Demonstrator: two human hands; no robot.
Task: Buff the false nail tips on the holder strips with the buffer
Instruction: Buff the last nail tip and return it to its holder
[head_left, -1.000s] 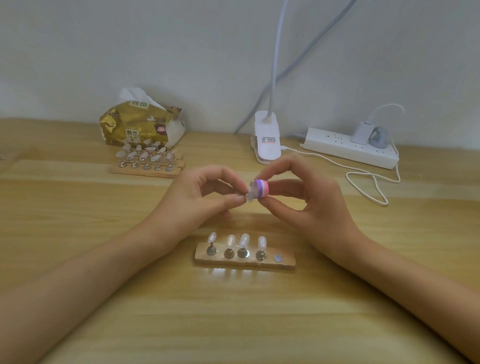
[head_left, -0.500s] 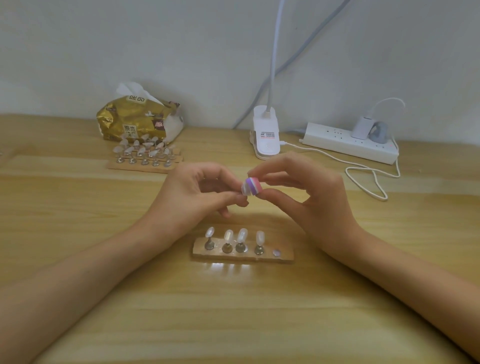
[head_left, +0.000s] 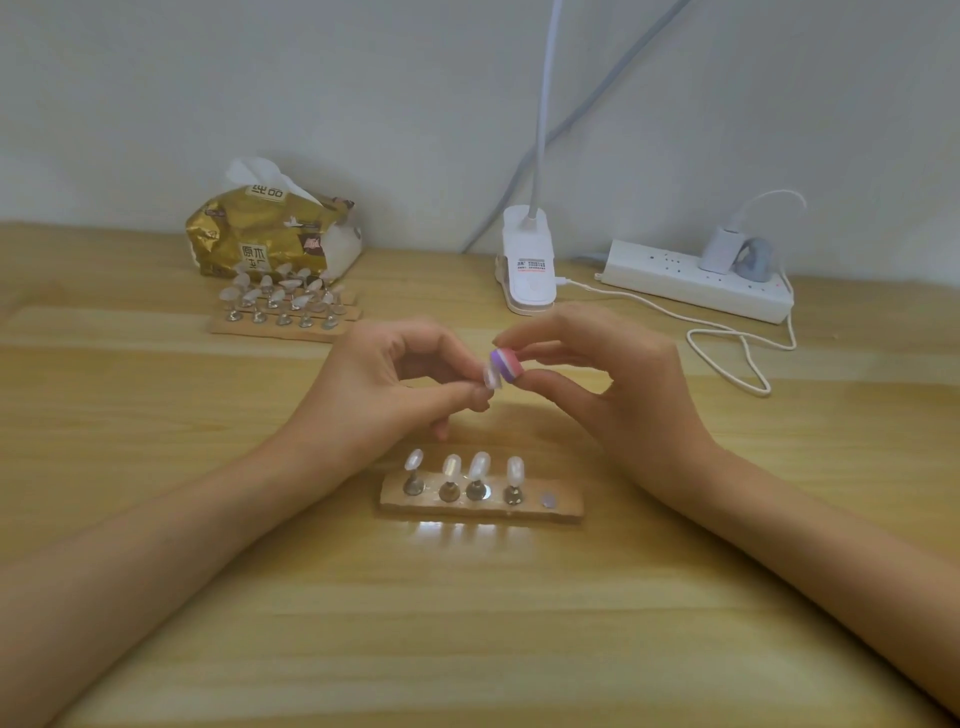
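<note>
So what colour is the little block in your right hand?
The buffer is striped purple, white and pink; head view.

Wall: plain pale grey-white painted wall (head_left: 208, 78); ran the full width behind the table.
Table: light yellow wood-grain tabletop (head_left: 467, 649); met the wall at its far edge.
Lamp: white plastic clip-on lamp base (head_left: 527, 260) with thin white gooseneck (head_left: 544, 104); stood at the far edge, rising out of view.
Cable: grey cable (head_left: 597, 104); slanted up the wall.
Power: long white plastic power strip (head_left: 691, 283); lay right of the lamp base, near the wall.
Light: white glare patches (head_left: 441, 530); shone on the tabletop mid-view.
</note>
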